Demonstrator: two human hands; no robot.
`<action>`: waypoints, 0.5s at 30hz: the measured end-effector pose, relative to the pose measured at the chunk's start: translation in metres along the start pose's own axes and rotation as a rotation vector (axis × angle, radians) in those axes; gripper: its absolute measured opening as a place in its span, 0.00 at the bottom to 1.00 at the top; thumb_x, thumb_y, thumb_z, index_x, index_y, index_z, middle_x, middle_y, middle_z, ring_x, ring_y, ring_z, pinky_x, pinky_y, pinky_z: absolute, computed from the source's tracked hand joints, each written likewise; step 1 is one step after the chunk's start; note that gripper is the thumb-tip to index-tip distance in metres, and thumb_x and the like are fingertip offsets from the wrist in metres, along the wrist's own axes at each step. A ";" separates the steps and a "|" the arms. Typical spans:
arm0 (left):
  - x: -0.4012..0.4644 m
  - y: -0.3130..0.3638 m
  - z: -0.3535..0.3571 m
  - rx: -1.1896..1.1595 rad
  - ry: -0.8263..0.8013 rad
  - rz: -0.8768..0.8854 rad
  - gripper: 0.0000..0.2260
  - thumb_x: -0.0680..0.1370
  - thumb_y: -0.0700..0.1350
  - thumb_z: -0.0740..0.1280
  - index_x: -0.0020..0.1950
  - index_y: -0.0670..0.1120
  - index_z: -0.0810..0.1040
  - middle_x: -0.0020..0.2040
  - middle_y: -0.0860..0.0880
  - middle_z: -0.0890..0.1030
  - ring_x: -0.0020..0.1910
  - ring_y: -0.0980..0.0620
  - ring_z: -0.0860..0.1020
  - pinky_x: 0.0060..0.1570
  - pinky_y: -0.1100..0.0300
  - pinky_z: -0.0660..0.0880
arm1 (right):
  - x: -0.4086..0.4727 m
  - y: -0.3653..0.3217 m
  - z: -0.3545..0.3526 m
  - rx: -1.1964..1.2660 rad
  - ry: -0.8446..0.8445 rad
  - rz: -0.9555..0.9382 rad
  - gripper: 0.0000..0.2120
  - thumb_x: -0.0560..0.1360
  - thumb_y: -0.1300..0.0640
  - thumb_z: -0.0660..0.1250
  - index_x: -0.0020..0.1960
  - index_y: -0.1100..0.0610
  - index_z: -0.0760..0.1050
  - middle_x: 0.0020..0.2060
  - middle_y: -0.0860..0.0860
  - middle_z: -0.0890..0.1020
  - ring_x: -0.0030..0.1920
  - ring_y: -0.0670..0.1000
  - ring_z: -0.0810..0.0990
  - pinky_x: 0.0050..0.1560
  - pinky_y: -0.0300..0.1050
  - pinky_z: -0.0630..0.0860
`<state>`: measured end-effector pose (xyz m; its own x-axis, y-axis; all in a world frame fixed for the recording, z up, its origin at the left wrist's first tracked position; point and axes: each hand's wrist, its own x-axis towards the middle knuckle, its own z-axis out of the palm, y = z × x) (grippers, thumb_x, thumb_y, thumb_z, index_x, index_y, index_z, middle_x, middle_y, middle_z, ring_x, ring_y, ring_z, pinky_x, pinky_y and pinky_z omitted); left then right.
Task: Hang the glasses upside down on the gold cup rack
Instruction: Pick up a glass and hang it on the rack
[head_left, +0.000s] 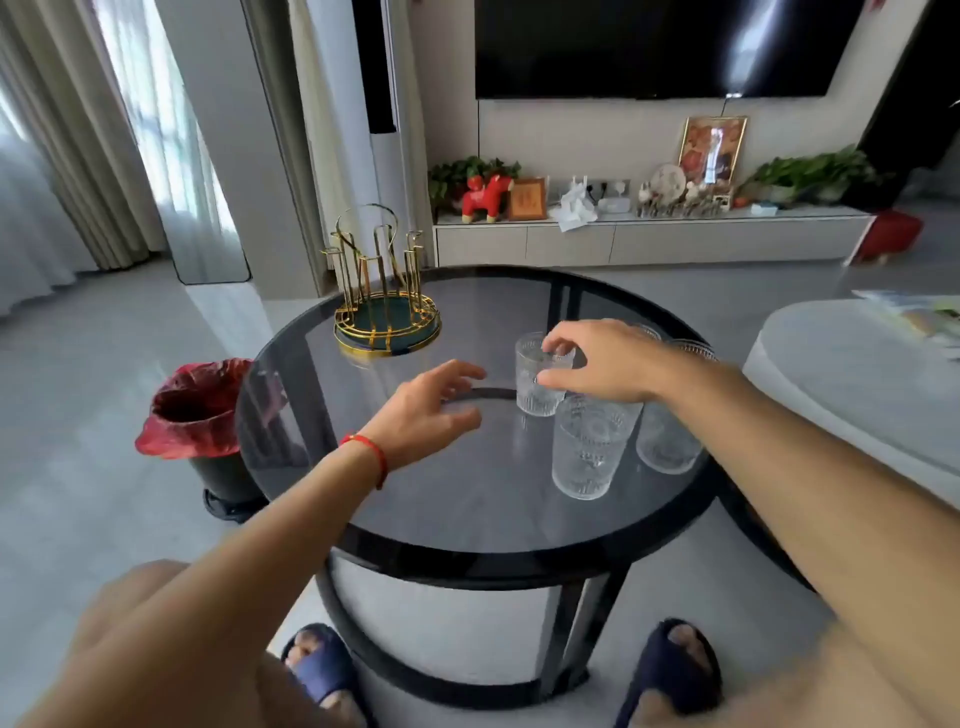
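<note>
head-worn view, angled down, table (467, 493) close

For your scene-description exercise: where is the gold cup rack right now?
In the head view the gold cup rack stands empty at the far left of the round glass table, beyond the left hand and apart from the glasses.

Five glasses (587, 447), one gold rack (384, 291), two hands (431, 410).

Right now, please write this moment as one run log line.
phase: first pickup | right hand: closing on glass | left hand: open, free | gold cup rack: no glasses hung
</note>
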<state>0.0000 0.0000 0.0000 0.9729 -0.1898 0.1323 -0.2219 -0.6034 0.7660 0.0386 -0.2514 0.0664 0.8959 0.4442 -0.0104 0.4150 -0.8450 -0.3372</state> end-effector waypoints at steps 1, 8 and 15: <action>-0.004 -0.002 0.000 0.012 -0.008 0.013 0.21 0.75 0.48 0.71 0.67 0.56 0.74 0.62 0.50 0.79 0.60 0.51 0.77 0.60 0.53 0.76 | -0.004 -0.003 0.001 -0.127 -0.032 -0.076 0.36 0.70 0.30 0.67 0.74 0.45 0.71 0.71 0.47 0.76 0.72 0.52 0.72 0.65 0.53 0.70; -0.004 -0.010 0.025 0.081 -0.069 0.113 0.16 0.75 0.41 0.68 0.61 0.52 0.81 0.61 0.53 0.81 0.61 0.54 0.77 0.59 0.49 0.79 | -0.008 0.008 0.017 -0.584 -0.396 -0.221 0.44 0.66 0.46 0.80 0.76 0.39 0.62 0.68 0.45 0.71 0.67 0.54 0.73 0.67 0.52 0.68; 0.008 -0.013 0.016 -0.535 -0.229 -0.119 0.16 0.78 0.52 0.69 0.64 0.49 0.79 0.58 0.43 0.84 0.57 0.44 0.83 0.58 0.42 0.80 | 0.004 0.003 0.006 -0.143 -0.131 -0.189 0.35 0.59 0.35 0.79 0.63 0.35 0.70 0.57 0.40 0.76 0.56 0.42 0.76 0.54 0.44 0.76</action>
<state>0.0096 -0.0063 -0.0190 0.9368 -0.3432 -0.0675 0.0095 -0.1680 0.9857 0.0421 -0.2502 0.0599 0.7762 0.6248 -0.0845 0.5994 -0.7729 -0.2083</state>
